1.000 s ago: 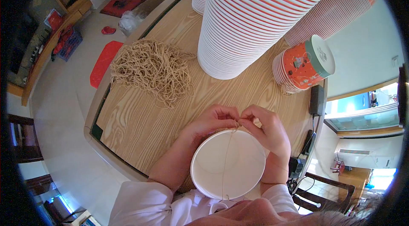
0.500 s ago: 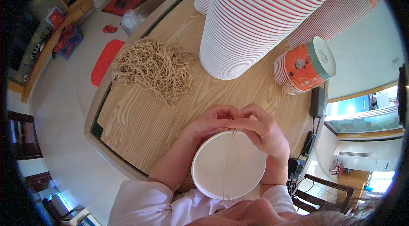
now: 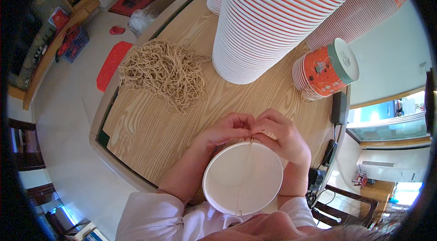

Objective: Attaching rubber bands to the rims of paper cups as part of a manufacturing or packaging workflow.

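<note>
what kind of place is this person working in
Probably a home room used for piecework. Tall stacks of paper bowls and a pile of tan strings crowd a wooden table, with household furniture around the tiled floor.

I note a white round paper bowl [image 3: 242, 179], upright, mouth up, at the table's near edge; a thin tan string [image 3: 244, 173] crosses its opening.

both hands, left hand [image 3: 225, 130] and right hand [image 3: 280, 134], meet fingertip to fingertip, fingers curled and pinched.
</note>
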